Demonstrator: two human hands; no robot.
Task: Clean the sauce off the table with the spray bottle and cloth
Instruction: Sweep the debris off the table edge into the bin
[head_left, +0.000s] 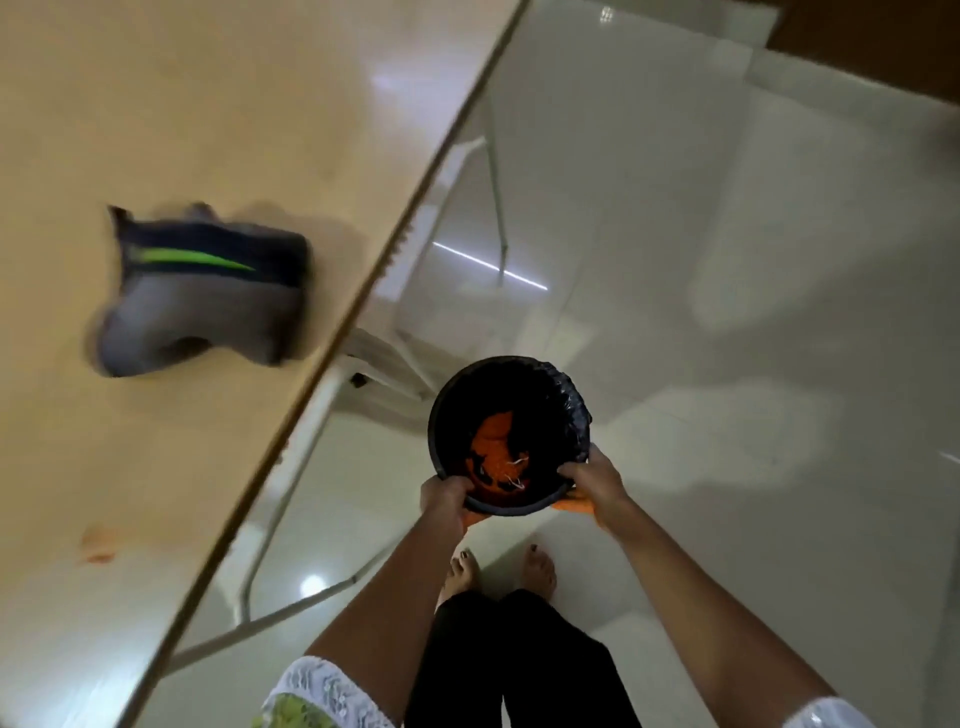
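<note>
Both hands grip bin rim.

Table is cream with an orange-red sauce smear; cloth on it is grey with a navy band and lime-green stripe. Bin is black with a black liner, orange stuff inside. Floor is glossy white tile; sleeves white lace, trousers black.

Black bin lined with a dark bag, orange scraps inside. Glossy white tiled floor below. Bare feet near.
</note>
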